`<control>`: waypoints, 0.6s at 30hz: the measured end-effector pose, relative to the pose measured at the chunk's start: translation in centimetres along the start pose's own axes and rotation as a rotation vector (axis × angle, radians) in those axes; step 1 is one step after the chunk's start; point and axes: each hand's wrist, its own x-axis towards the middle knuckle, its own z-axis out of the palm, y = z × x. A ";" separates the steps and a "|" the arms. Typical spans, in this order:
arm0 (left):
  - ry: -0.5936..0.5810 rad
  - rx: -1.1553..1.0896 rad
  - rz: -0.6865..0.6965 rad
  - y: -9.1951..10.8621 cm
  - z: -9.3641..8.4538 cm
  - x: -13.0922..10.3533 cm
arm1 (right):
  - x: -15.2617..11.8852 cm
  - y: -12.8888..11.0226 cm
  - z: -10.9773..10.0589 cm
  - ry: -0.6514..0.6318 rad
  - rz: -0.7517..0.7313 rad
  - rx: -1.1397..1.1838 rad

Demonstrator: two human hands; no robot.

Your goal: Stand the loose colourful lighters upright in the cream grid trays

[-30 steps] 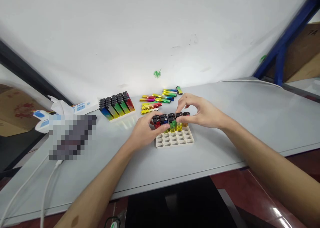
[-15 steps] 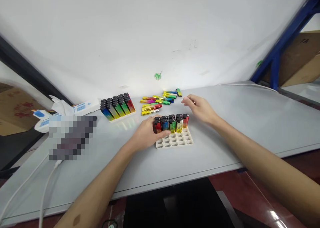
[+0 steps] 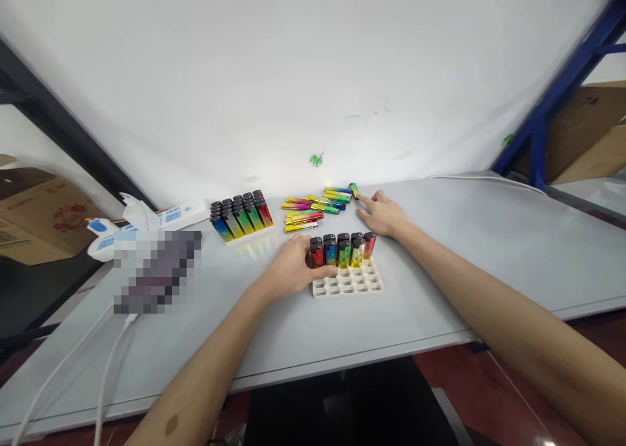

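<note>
A cream tray (image 3: pixel 348 288) with rows of oval holes lies on the table. Upright lighters (image 3: pixel 343 253) in red, blue, green and yellow with black tops fill its back rows. My left hand (image 3: pixel 293 267) wraps its left end, thumb across the front of the lighters, the other fingers partly hidden behind them. Farther back, my right hand (image 3: pixel 384 214) has its fingers apart, the index fingertip at the lower end of a green-yellow lighter (image 3: pixel 355 190) lying flat. Left of that hand lie several loose shiny lighters (image 3: pixel 306 218) in mixed colours.
A second tray (image 3: pixel 249 234), packed with upright lighters, stands at the back left. Beyond it are a white power strip (image 3: pixel 183 212), a blurred-out dark object (image 3: pixel 159 270) and white cables (image 3: pixel 105 368). A white wall (image 3: pixel 313 74) borders the table (image 3: pixel 469 237) behind.
My right hand has reached toward the green-yellow lighter at the back, its index finger now extended to it. The left hand keeps its place at the tray. The view has shifted slightly.
</note>
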 end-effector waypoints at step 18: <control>0.035 0.072 0.113 -0.5 -0.1 0.2 | -2.1 -0.8 -1.5 0.017 0.186 0.060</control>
